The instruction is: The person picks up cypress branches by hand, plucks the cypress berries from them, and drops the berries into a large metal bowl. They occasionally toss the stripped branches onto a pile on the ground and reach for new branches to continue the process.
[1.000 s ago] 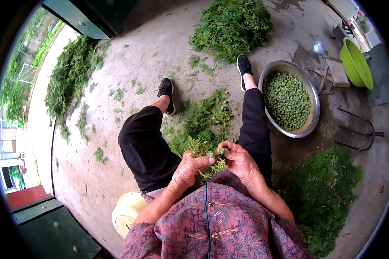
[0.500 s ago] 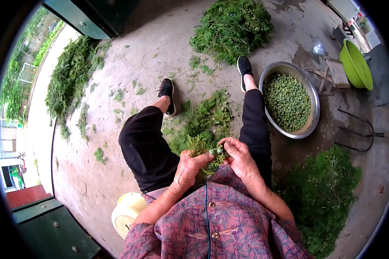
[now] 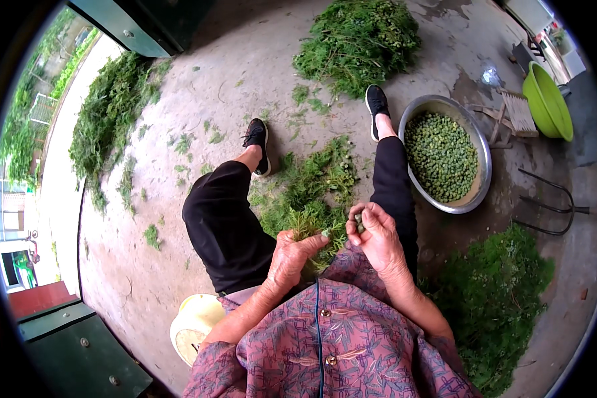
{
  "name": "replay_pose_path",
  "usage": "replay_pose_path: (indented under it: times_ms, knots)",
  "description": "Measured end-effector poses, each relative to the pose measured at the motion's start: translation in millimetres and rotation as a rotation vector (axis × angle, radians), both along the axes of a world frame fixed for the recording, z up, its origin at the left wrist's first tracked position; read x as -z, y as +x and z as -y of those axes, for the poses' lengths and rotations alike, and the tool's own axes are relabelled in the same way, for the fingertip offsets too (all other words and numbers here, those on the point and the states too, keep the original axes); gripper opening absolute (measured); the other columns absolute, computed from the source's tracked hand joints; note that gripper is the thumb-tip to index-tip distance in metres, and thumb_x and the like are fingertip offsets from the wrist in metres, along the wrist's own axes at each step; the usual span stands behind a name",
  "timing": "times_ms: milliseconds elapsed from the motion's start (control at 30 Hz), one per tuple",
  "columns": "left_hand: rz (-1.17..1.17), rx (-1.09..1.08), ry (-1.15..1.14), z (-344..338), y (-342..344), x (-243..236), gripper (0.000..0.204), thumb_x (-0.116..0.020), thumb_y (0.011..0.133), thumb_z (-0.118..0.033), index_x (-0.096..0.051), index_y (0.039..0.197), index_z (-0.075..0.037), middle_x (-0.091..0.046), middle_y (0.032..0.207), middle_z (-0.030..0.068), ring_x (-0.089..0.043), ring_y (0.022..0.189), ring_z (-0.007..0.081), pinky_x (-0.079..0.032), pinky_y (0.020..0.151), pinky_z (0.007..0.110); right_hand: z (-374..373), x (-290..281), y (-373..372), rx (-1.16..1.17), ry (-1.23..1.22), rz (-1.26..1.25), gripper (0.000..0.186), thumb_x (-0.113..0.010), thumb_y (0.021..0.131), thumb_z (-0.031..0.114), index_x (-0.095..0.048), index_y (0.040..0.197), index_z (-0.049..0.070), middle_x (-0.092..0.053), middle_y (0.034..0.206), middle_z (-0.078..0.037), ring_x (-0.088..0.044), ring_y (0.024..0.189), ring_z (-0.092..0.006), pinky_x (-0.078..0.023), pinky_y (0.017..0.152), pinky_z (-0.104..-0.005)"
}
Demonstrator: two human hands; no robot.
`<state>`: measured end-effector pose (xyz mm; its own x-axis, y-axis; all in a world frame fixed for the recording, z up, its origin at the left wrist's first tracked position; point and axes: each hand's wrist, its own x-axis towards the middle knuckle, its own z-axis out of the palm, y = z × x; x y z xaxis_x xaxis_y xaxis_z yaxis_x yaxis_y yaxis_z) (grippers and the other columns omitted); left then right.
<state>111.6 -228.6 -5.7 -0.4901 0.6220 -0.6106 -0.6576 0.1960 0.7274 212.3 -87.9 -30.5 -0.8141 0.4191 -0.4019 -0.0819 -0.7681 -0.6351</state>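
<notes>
My left hand (image 3: 290, 257) is closed on an evergreen sprig (image 3: 306, 224) with scale-like leaves, and a pale green cone shows by its thumb. A little to the right, my right hand (image 3: 380, 240) curls around a few small green cones (image 3: 359, 223), held apart from the sprig. Between my feet lies a loose heap of cut green branches (image 3: 318, 179). Right of my right leg stands a wide metal basin (image 3: 482, 174), its bottom covered with many round green cones (image 3: 440, 156).
More branches lie in a far pile (image 3: 358, 43), a left pile (image 3: 109, 113) and a near-right pile (image 3: 497, 305). At the right are a small wooden stool (image 3: 519, 114), a green plastic basin (image 3: 545, 103) and a fork's black tines (image 3: 564, 207). A cream bucket (image 3: 196, 322) stands by my left hip.
My right hand has drawn away from the sprig to the right, with cones now in its curled fingers. The left hand has stayed in place with the sprig.
</notes>
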Motion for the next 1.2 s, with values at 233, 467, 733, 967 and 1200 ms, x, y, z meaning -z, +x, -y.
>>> replay_pose_path:
  times_ms: [233,467,733,967,1200]
  knots:
    - [-0.182,0.043,0.006,-1,3,7,0.009,-0.065,0.072,-0.005,-0.062,0.081,-0.002,-0.059,0.070,0.0000,-0.051,0.060,0.0078,-0.041,0.056,0.023,12,-15,-10,-0.216,1.183,0.145,0.018,-0.065,0.077,0.013,-0.058,0.087,0.000,-0.052,0.077,-0.001,-0.050,0.059,-0.0084,-0.043,0.055,-0.0206]
    - [0.061,0.015,-0.007,3,-4,5,0.011,-0.066,0.071,-0.009,-0.062,0.079,-0.003,-0.057,0.064,-0.0014,-0.046,0.055,0.0065,-0.036,0.052,0.022,-2,-3,-9,-0.035,-0.052,0.070,0.012,-0.053,0.086,0.013,-0.055,0.093,0.004,-0.055,0.074,-0.001,-0.047,0.053,-0.0074,-0.038,0.046,-0.0193]
    - [0.102,0.046,0.044,1,-4,8,0.008,-0.067,0.070,-0.010,-0.061,0.073,-0.005,-0.050,0.058,-0.0035,-0.039,0.049,0.0064,-0.032,0.048,0.021,15,10,-5,-0.337,0.055,0.134,0.026,-0.061,0.080,0.009,-0.056,0.105,0.003,-0.055,0.075,0.002,-0.044,0.054,-0.0020,-0.038,0.048,-0.0150]
    - [0.254,-0.096,-0.114,-1,-12,14,0.019,-0.071,0.070,-0.020,-0.060,0.082,-0.009,-0.055,0.066,-0.0028,-0.048,0.057,0.0093,-0.035,0.051,0.021,-23,16,-5,0.148,-0.172,0.100,0.006,-0.052,0.083,0.004,-0.053,0.088,0.002,-0.056,0.077,-0.006,-0.054,0.063,-0.0130,-0.042,0.050,-0.0217]
    - [0.500,-0.313,0.181,7,-10,38,0.026,-0.068,0.074,-0.016,-0.056,0.096,-0.010,-0.058,0.083,-0.0020,-0.053,0.071,0.0107,-0.038,0.048,0.022,-27,2,1,-0.118,0.035,0.144,0.009,-0.056,0.082,0.004,-0.054,0.090,0.000,-0.056,0.072,-0.006,-0.050,0.054,-0.0086,-0.037,0.042,-0.0174]
